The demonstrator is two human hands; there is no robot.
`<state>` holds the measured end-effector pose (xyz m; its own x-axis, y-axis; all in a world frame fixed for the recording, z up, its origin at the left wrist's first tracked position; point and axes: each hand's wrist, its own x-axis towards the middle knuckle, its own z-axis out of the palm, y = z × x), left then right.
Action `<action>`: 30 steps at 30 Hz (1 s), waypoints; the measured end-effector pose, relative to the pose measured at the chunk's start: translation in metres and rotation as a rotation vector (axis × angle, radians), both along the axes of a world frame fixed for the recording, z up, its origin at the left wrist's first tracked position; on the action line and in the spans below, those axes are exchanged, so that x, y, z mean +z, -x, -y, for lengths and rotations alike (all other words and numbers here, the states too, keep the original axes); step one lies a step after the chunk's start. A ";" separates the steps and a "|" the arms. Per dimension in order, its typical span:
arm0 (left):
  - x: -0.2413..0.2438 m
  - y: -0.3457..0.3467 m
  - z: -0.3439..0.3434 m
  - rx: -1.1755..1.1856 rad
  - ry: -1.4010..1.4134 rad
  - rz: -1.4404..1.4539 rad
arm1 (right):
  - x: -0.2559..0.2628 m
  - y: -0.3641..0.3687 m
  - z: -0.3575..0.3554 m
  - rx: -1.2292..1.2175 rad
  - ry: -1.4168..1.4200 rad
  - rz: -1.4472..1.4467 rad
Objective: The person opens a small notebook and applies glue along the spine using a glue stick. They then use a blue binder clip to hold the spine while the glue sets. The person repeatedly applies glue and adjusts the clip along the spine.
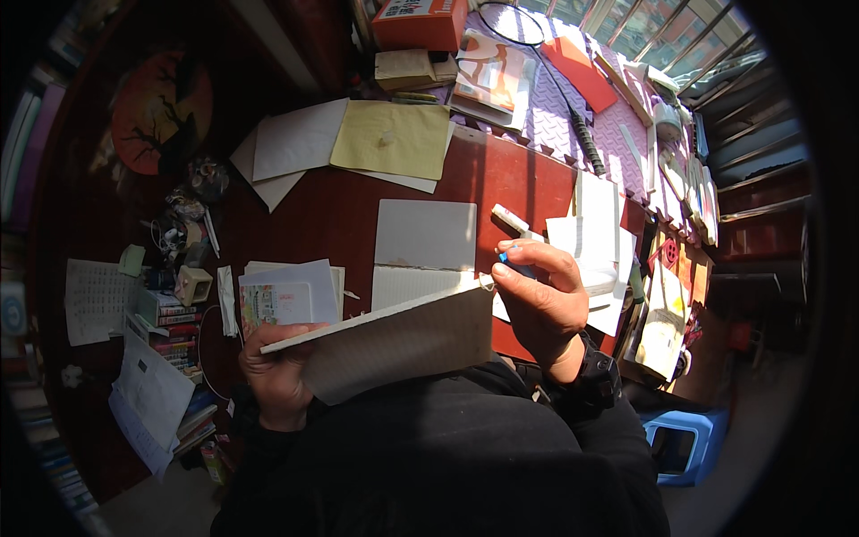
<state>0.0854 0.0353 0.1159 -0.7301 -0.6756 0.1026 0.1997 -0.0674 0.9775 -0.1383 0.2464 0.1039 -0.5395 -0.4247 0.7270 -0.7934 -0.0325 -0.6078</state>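
My left hand grips the left end of a lined paper pad, thumb on top. The pad is tilted up on edge, its lined face turned towards my body. Beside its right end, my right hand pinches a small blue object between thumb and fingers. Most of that object is hidden, so its kind is unclear. A curled pale strip or thread hangs at the pad's right corner, close to my thumb. Behind the pad, an opened notebook lies flat, with a blank upper sheet and a lined lower one.
A yellow sheet overlaps white papers at the back. Left of the pad are papers with a coloured picture and stacked books. A badminton racket rests on purple foam mats. A blue stool stands lower right.
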 end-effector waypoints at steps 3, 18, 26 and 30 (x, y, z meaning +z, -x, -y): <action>-0.001 -0.001 0.001 -0.001 0.005 0.010 | 0.002 0.005 -0.001 0.037 -0.029 -0.033; 0.003 0.003 -0.001 0.018 -0.028 0.020 | 0.003 0.010 -0.001 0.016 -0.016 -0.067; 0.007 0.008 -0.001 -0.004 -0.063 -0.012 | 0.002 0.011 -0.001 0.032 -0.002 -0.074; 0.008 0.009 -0.001 0.002 -0.052 -0.001 | 0.001 0.013 -0.001 0.026 0.011 -0.061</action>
